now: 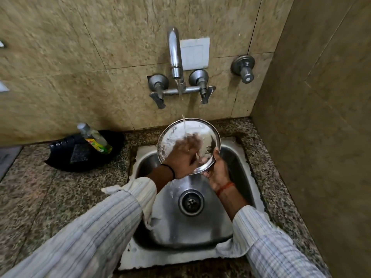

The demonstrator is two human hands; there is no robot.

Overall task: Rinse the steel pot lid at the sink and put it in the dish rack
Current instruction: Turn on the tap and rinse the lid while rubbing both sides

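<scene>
I hold the round steel pot lid tilted over the far part of the square stainless steel sink, its shiny face turned towards me and streaked with white foam. My right hand grips the lid's near right rim from below, fingers curled round the edge, with an orange thread at the wrist. My left hand lies flat on the lid's face, fingers spread and fairly straight, pressing on the metal rather than closing round it; a thin black band circles that wrist. Both striped pale sleeves are rolled back at the cuffs.

A thin stream of water falls from the curved chrome wall tap and lands on the far part of the lid, just beyond my left fingers, which look blurred. The tap has a lever handle on each side, and a separate round metal valve sits on the wall further right. A white switch plate is fixed behind the spout.

The sink's round drain lies below the lid, nearer to me. On the speckled granite counter to the left rests a black plastic tray holding a clear bottle of green dish liquid, lying tilted, and a dark scouring pad beside it.
</scene>
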